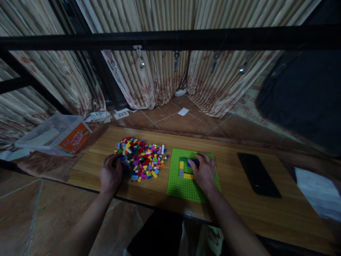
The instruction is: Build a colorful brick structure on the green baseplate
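A green baseplate (183, 186) lies on a low wooden board (149, 192). A partial frame of bricks (182, 169) is built on it in yellow, grey, green and blue. My right hand (204, 172) rests on the plate, fingers curled, pressing a blue brick (193, 162) at the frame's top. To the left lies a heap of small multicoloured bricks (142, 158). My left hand (110, 174) sits at the heap's left edge, fingers bent down into the bricks; what they pinch is hidden.
A black phone (258, 174) lies on the board to the right. A clear plastic box with an orange label (57, 135) stands at the left on the tiled floor. Curtains and a black metal bar (170, 39) cross the back. White paper (319, 193) lies far right.
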`<state>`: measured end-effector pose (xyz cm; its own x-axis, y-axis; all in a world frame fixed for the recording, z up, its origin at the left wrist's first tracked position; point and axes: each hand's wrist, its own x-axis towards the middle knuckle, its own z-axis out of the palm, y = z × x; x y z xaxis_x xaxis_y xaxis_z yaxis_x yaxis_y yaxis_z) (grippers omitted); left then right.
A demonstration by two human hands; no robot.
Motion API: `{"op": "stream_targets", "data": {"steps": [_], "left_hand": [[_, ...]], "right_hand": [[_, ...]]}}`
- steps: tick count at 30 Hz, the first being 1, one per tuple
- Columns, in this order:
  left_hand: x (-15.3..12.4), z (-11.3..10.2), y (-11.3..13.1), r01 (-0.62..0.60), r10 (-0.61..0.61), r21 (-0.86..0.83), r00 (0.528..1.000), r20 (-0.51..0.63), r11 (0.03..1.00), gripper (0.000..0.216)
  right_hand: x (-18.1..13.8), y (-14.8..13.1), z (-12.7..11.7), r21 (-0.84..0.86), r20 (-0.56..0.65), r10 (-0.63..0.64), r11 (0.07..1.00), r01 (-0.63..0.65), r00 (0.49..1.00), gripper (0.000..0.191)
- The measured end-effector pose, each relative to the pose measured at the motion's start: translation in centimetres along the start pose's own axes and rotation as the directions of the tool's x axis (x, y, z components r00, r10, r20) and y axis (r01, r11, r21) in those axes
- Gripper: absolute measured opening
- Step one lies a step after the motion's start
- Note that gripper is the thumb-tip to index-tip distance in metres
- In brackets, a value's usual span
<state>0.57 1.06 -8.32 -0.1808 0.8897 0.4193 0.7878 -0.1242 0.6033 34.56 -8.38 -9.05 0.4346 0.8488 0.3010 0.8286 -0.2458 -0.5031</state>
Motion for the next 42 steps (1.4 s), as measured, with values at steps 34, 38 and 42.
{"op": "stream_targets", "data": {"steps": [34,38,42], "left_hand": [[0.0,-0.3,0.6,0.050,-0.050,-0.001,0.999,0.014,0.999,0.033],[0.0,-0.3,0.5,0.030,-0.030,-0.014,0.999,0.014,0.999,0.033],[-0.1,-0.4,0.5,0.027,-0.027,-0.038,1.000,0.008,0.999,0.032]], "right_hand": [[0.7,1.3,-0.7,0.214,0.052,0.012,0.977,-0.023,0.999,0.037],[0.5,1.1,-0.5,0.154,0.040,0.008,0.988,-0.014,0.999,0.035],[0.5,1.3,-0.3,0.159,0.046,0.016,0.987,-0.023,0.999,0.035]]}}
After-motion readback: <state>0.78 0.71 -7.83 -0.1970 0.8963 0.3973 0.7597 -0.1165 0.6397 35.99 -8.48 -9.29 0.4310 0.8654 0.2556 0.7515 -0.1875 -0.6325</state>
